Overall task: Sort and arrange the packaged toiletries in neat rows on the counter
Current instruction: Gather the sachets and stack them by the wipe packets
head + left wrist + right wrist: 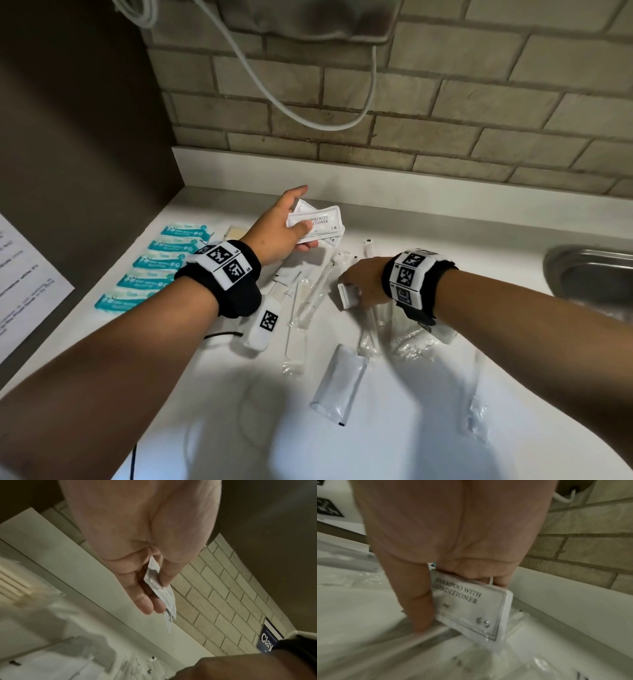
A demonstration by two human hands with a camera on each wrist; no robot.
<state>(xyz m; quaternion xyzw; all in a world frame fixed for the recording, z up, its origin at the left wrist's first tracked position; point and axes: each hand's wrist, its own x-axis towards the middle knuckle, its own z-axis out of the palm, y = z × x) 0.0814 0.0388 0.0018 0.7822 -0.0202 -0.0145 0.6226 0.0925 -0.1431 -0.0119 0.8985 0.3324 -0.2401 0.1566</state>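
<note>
Head, left hand: the left hand (pixel 278 230) pinches a small stack of sachets (pixel 317 222) above the back of the counter (pixel 428 236) — likely gathered to be laid down as one row.
Head, right hand: the right hand (pixel 364 286) curls round one more sachet (pixel 347 295) down in the loose pile.
Head, done: five teal packs (pixel 156 262) lie in a row at the left.
Head, clutter: clear-wrapped items (pixel 313 291) and a white pouch (pixel 340 383) lie scattered mid-counter, crowding any new row; a sink (pixel 592 270) lies at the right.
Left wrist: thumb and fingers (pixel 145 601) clamp the stack edge-on, brick wall (pixel 223 601) behind.
Right wrist: thumb and fingers grip the shampoo-with-conditioner sachet, tilted up — its lower edge near or on the wrappers, I cannot tell which.
</note>
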